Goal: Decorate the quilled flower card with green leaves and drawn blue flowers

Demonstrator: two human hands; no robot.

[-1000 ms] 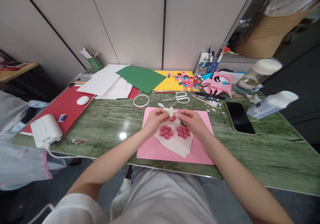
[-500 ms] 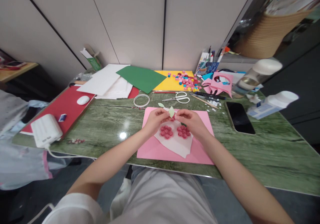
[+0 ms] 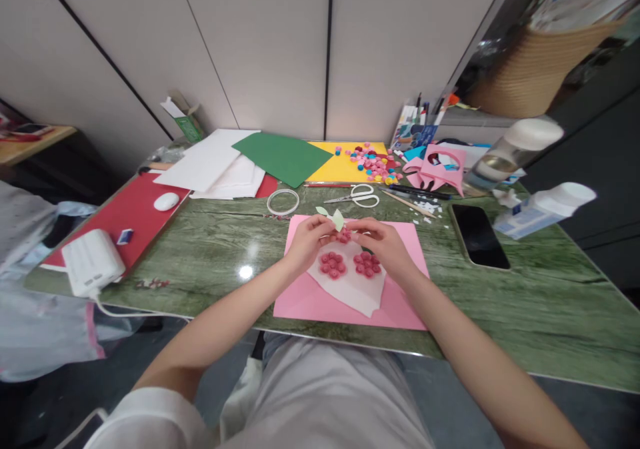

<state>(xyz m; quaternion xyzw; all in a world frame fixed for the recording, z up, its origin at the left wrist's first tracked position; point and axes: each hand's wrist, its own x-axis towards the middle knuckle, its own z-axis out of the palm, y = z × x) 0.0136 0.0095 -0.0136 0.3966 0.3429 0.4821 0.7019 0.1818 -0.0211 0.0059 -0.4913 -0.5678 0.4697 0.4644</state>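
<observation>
My left hand [image 3: 314, 241] is closed in a pinch on a pale green paper leaf [image 3: 339, 220], whose tips rise above the fingers. Close by on the right, my right hand [image 3: 379, 237] has its fingertips drawn together near the leaf; what they grip is too small to make out. Between the hands shows part of a pink paper flower [image 3: 345, 235]. Two more flowers of rolled pink paper, a left one [image 3: 333, 265] and a right one [image 3: 367, 265], lie on a white paper piece [image 3: 353, 292]. Beneath it is a pink sheet [image 3: 295, 299].
Scissors [image 3: 357, 197] and a tape roll [image 3: 283, 202] lie beyond the pink sheet. Behind are a green sheet [image 3: 283, 157] and paper coils [image 3: 375, 164] on yellow paper. A phone [image 3: 480, 237], a white bottle [image 3: 545, 210] and a power bank [image 3: 93, 262] stand or lie to the sides.
The leaf has moved slightly left and up with my left fingers. My right fingertips have shifted a little, and more of the flower between the hands shows.
</observation>
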